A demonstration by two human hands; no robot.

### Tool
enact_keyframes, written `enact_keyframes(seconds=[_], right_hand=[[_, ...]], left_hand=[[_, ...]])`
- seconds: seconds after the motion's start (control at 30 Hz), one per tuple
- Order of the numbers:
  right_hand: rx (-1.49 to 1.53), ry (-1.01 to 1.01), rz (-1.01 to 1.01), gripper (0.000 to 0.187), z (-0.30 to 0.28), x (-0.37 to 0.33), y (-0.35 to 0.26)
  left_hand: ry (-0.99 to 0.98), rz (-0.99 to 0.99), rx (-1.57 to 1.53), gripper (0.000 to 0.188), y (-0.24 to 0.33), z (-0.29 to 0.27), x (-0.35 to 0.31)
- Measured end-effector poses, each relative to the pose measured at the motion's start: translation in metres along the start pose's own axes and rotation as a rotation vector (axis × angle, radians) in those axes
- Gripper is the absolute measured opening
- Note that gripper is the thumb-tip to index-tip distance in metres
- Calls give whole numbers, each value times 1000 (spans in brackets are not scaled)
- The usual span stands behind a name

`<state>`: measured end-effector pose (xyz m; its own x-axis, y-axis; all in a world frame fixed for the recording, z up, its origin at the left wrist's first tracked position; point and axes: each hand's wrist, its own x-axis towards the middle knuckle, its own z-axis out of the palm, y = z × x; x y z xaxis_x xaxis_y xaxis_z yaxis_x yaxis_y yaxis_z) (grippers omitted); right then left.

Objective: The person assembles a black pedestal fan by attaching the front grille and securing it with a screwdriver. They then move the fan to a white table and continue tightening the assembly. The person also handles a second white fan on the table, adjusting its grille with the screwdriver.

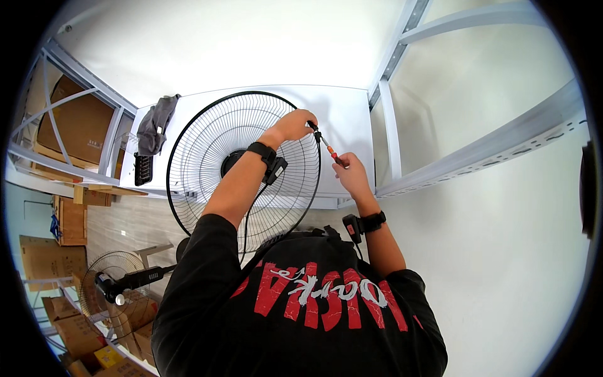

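Observation:
A large round fan guard (204, 135) of thin wires with a black rim lies over the white table. At its upper right edge my left hand (295, 125) is closed on the rim, next to a small black clip (317, 134). My right hand (353, 174) grips a screwdriver (331, 150) with a red and orange handle. Its shaft slants up and left toward the clip; whether the tip touches a screw is too small to tell. Behind the wires, partly covered by my left forearm, sits a dark round hub (232, 162).
On the white table (342, 113), a grey cloth bag (156, 125) and a black tool-bit case (143, 169) lie left of the guard. Metal shelving posts (392, 125) rise at right. Another fan (113, 286) stands lower left, near stacked cardboard boxes (53, 261).

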<state>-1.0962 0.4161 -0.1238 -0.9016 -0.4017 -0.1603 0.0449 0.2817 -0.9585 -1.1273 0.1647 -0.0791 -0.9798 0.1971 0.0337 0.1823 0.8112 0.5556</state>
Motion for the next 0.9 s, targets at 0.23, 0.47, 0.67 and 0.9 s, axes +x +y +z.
enact_keyframes(seconds=[0.23, 0.47, 0.67, 0.9], right_hand=[[-48, 113, -178, 23, 4, 7, 19], [65, 101, -38, 28, 8, 20, -13], [181, 24, 120, 26, 23, 42, -28], [203, 33, 131, 20, 34, 41, -28]], left_hand=[[49, 82, 0, 22, -6, 1, 0], [-21, 50, -68, 23, -2, 0, 0], [-83, 111, -112, 23, 13, -5, -5], [-61, 126, -67, 23, 16, -4, -10]])
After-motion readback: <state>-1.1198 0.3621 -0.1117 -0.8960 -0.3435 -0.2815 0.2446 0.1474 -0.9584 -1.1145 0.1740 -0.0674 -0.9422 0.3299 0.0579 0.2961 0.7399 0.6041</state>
